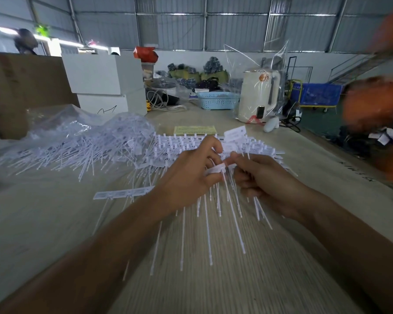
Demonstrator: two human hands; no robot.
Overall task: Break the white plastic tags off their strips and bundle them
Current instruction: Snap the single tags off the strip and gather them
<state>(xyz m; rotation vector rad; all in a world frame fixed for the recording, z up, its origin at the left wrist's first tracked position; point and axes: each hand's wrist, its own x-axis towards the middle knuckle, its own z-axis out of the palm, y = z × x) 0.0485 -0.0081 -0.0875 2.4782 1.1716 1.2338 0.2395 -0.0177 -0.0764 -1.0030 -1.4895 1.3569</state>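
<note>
Fingers [216,155] of left hand [186,175] curled and pinched on flat rectangular head of white plastic tag [216,170], thin stem trailing down toward the camera; held there probably to isolate one tag for snapping free. Right hand [266,177] curled round a small sheaf of thin white stems [258,206], thumb and forefinger meeting the same tag head; apparently doubling as the bundle-holder, so finished pieces need not be set down. Between and beneath both hands, fanned rows of unbroken white tag strips [191,143] on pale wood-grain tabletop [213,279], kept close for quick reach. Left of that, loose heap of white tags on clear plastic sheeting [82,141]; a short strip of joined tag heads [123,193] just beside left forearm. Judged mid-task: plenty unbroken.
</note>
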